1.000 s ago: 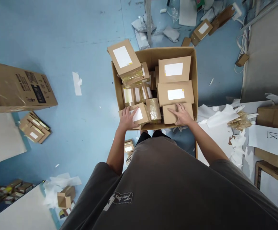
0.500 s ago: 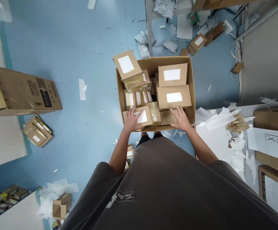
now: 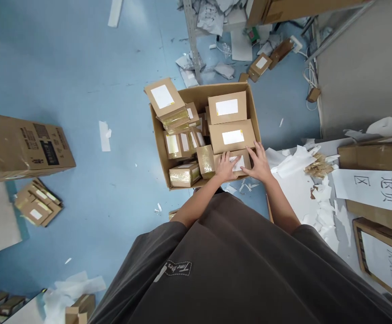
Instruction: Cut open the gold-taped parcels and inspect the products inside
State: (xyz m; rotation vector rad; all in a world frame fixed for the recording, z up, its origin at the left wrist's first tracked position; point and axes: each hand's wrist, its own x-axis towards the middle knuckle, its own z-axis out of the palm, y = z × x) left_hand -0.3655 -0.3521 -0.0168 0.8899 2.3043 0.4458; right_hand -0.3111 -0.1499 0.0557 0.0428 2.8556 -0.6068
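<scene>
A large open carton point(image 3: 157, 150) full of small labelled boxes stands in front of me. My left hand point(image 3: 225, 167) lies with spread fingers on a labelled box point(image 3: 245, 158) at the carton's near right. On that box's right end rests my right hand point(image 3: 259, 163), fingers apart, near the carton's right wall. Just beyond lies a wider labelled box point(image 3: 227, 136), with another labelled box point(image 3: 227, 108) behind it. A stack of flat boxes point(image 3: 163, 96) leans over the far left corner. A taped box point(image 3: 205, 161) is left of my left hand.
A tall carton point(image 3: 23, 144) stands at the left, with flattened boxes point(image 3: 38, 202) by it. Torn white paper point(image 3: 293, 164) covers a surface at the right. A shelf post point(image 3: 191, 40) rises beyond the carton.
My left hand has moved right, and the labelled box from the carton's near left now lies at the near right under both hands. A taped stack shows at the near left. The view has shifted.
</scene>
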